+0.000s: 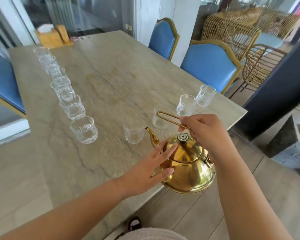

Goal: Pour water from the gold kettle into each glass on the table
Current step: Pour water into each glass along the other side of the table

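- Far left stands a pale wooden napkin holder [50, 38]. From it a row of clear cut-glass tumblers [72, 107] runs toward the near side of the beige stone table [111, 75].
- The left hand [151, 163], fingers straight, rests flat against the round gold metal kettle [189, 167] at the table's near right edge.
- The right hand [203, 131] curls round the kettle's thin wire handle [168, 117].
- Pouring looks about to begin. The spout [151, 135] points at the nearest glass [133, 131], so the next move calls for lifting the kettle and tipping it over that rim.
- Three more glasses [185, 104] crowd close on the right, easy to knock; blue chairs [210, 64] stand beyond.
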{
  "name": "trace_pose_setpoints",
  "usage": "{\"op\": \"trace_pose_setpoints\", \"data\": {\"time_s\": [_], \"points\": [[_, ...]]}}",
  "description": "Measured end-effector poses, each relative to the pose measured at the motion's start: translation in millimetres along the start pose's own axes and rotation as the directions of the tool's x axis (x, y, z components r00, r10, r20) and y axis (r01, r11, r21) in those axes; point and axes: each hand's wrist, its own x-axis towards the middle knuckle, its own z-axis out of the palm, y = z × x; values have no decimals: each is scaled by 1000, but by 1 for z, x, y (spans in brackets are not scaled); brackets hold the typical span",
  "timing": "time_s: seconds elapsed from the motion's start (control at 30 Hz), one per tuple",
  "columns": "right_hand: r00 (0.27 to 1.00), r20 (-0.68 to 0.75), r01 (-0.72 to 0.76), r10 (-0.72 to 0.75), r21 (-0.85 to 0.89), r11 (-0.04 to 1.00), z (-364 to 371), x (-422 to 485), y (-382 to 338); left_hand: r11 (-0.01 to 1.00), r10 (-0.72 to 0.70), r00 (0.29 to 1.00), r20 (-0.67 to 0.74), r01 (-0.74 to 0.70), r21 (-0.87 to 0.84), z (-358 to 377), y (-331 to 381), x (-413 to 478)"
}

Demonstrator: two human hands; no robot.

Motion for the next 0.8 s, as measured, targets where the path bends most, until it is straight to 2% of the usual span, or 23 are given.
{"op": "trace_pose_setpoints", "data": {"time_s": [0.13, 0.33, 0.6, 0.8], "points": [[998, 43, 59, -56, -70, 996, 7, 16, -14, 1000, 18, 1000, 1, -18, 17, -13, -9, 6], [980, 151, 168, -133, -256, 952, 18, 41, -33, 999, 3, 1000, -1, -4, -44, -26, -18, 13], [947, 299, 241, -120, -409, 880, 31, 69, -48, 994, -5, 999, -48, 0, -111, -27, -24, 22], [930, 349, 273, -119, -436, 858, 38, 83, -56, 982, -14, 996, -88, -3, -189, -31, -23, 27]]}}
